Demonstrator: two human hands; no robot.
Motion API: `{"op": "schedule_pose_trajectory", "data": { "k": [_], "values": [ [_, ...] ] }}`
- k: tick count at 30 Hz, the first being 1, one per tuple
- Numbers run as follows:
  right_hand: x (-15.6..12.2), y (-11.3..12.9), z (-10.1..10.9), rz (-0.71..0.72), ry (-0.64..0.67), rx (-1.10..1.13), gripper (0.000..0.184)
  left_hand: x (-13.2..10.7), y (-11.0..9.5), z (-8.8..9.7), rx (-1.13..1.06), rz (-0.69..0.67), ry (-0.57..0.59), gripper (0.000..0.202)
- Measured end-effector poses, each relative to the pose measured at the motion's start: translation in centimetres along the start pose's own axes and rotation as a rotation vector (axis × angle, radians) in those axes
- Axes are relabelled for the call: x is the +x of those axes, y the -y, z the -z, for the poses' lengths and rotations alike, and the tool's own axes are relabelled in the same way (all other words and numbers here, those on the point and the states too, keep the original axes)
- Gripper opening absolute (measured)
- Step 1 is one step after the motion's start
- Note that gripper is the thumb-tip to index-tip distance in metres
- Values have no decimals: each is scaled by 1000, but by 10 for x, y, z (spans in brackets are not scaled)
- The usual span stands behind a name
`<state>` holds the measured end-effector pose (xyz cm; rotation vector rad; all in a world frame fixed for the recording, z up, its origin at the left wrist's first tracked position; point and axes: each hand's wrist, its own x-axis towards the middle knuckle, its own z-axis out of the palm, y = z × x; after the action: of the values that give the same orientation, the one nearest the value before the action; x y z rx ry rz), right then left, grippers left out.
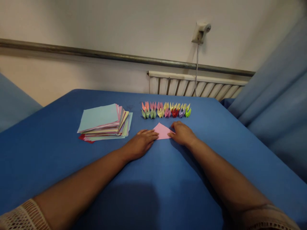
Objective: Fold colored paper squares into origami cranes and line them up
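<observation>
A pink paper [162, 131], folded into a triangle, lies flat on the blue table [153, 179]. My left hand [140, 143] rests palm down, fingers stretched out, with its fingertips on the triangle's left corner. My right hand [182, 132] lies flat too, fingertips pressing the triangle's right corner. Neither hand grips anything. Behind the triangle stand two rows of small folded paper pieces [166, 110] in pink, yellow, green, red and purple.
A stack of coloured paper squares [104, 123], light blue on top, sits to the left of the hands. A wall with a metal rail [96, 54], a radiator [196, 84] and a wall socket with cable [200, 32] lie behind. Blue fabric [275, 89] hangs at right.
</observation>
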<state>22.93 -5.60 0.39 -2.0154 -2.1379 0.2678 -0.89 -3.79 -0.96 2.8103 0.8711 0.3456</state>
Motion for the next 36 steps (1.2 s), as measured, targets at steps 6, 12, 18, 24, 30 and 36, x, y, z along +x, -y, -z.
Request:
{"op": "schedule_pose_trajectory", "data": {
  "k": [6, 12, 18, 24, 30, 36],
  "values": [
    [1, 5, 0, -128, 99, 25, 52, -3, -3, 0, 3, -36, 8, 33],
    [3, 7, -9, -47, 77, 161, 34, -4, -2, 0, -96, -36, -48, 28],
    [12, 3, -37, 121, -1, 694, 17, -4, -3, 4, -317, 241, -308, 47],
    [10, 6, -40, 304, 49, 1046, 24, -1, -10, 15, -620, 499, -360, 43],
    [3, 9, -30, 333, 60, 1019, 25, -2, -10, 16, -609, 525, -351, 33],
    [1, 10, -23, 343, 4, 899, 33, -3, -15, 19, -580, 497, -364, 31]
  ]
}}
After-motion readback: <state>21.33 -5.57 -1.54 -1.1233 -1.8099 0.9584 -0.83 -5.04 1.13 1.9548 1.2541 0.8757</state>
